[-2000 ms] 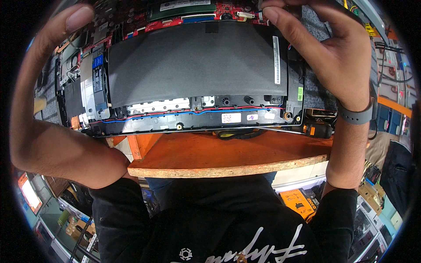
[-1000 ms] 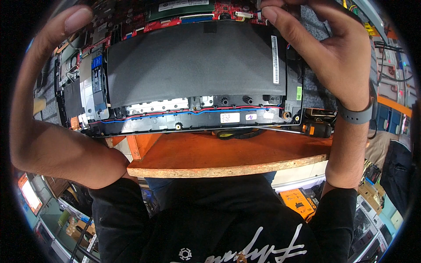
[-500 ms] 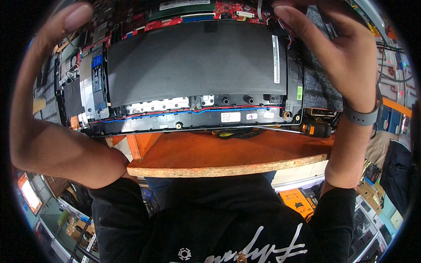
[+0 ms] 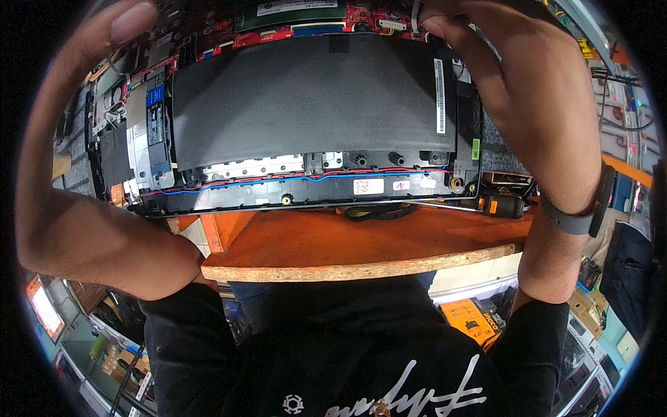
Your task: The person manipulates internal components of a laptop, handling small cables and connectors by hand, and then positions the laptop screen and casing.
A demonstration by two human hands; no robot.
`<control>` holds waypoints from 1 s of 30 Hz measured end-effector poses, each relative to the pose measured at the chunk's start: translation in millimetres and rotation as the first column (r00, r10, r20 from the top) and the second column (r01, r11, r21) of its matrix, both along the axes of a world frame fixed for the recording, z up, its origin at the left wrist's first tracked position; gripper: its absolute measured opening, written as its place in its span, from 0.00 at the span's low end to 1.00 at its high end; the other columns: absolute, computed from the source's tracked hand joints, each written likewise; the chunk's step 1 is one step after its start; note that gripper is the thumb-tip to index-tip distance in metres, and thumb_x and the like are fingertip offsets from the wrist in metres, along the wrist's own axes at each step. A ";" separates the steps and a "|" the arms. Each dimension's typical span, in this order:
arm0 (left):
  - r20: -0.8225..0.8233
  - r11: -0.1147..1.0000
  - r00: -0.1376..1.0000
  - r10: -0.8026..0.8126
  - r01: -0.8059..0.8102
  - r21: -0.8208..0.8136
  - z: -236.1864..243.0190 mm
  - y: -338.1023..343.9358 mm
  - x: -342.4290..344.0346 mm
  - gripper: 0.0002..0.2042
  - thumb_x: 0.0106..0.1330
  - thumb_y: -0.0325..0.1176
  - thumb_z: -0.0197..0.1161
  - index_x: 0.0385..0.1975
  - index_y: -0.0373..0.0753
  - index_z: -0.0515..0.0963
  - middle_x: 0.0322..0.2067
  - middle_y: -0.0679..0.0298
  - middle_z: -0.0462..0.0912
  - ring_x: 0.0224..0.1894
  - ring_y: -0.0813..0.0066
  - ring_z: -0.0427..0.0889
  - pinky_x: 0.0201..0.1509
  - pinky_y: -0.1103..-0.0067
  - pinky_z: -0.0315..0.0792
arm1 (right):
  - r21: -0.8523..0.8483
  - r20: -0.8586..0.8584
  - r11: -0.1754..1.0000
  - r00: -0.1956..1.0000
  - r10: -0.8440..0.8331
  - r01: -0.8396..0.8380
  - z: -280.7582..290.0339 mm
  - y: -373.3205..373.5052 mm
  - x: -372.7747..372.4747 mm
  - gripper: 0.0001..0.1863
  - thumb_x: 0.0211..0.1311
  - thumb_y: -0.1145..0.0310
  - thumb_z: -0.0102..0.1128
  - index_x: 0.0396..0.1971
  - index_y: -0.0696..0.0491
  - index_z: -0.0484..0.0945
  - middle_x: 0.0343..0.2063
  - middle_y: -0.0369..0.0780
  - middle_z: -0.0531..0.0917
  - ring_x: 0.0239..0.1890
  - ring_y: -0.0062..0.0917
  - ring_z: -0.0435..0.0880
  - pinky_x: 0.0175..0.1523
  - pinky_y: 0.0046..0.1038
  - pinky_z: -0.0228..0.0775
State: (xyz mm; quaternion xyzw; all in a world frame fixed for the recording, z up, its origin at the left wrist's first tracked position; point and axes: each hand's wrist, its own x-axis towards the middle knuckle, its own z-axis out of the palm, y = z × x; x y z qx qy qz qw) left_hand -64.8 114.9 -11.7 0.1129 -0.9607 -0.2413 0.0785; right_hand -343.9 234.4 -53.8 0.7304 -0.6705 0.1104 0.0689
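Observation:
An opened laptop (image 4: 292, 191) lies in front of me with its insides showing. Its wide black battery (image 4: 306, 97) fills the middle, and a red circuit board (image 4: 278, 31) runs along the far side. My right hand (image 4: 528, 83) reaches over the right side; its thumb and bent fingers meet at the board's right end beside a pale flat cable (image 4: 415, 15). What they pinch, if anything, is hidden. At the far left, the thumb of my left hand (image 4: 132, 22) stretches over the board's left end; its other fingers are cut off by the dark rim.
A wooden bench (image 4: 347, 240) with an orange top supports the laptop. Between laptop and bench edge lie a screwdriver (image 4: 501, 205) with a black and orange handle and a dark coiled item (image 4: 379, 211). Lower right is an orange box (image 4: 467, 321).
My right hand has turned and shifted slightly left, its fingers drawing closer to the thumb at the board. The left hand has barely moved. The view has shifted a little.

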 end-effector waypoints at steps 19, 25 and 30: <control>-0.142 0.999 0.989 -0.043 0.047 0.023 -0.1 -1.5 -10.4 0.22 0.59 0.30 0.68 0.56 0.36 0.79 0.56 0.51 0.82 0.59 0.58 0.81 0.65 0.64 0.75 | 0.225 0.290 0.966 0.955 0.056 -0.125 -8.7 36.6 -80.4 0.05 0.62 0.75 0.64 0.36 0.59 0.81 0.34 0.41 0.83 0.40 0.31 0.83 0.47 0.29 0.72; 0.137 0.888 0.915 0.379 -0.319 -0.331 11.4 -15.2 -15.2 0.23 0.66 0.36 0.59 0.61 0.36 0.75 0.64 0.52 0.74 0.68 0.58 0.71 0.73 0.63 0.63 | 0.159 0.265 0.982 0.962 0.057 -0.102 -12.1 39.1 -82.1 0.08 0.63 0.70 0.63 0.34 0.60 0.83 0.35 0.45 0.82 0.38 0.42 0.81 0.43 0.36 0.72; 0.052 0.953 0.983 0.174 -0.155 -0.262 14.9 -20.7 -23.8 0.26 0.59 0.23 0.64 0.60 0.31 0.75 0.62 0.48 0.76 0.67 0.57 0.72 0.74 0.66 0.62 | 0.136 0.113 0.988 0.990 -0.084 0.068 32.8 73.2 -101.1 0.16 0.58 0.70 0.70 0.47 0.57 0.84 0.42 0.44 0.85 0.42 0.32 0.84 0.43 0.34 0.74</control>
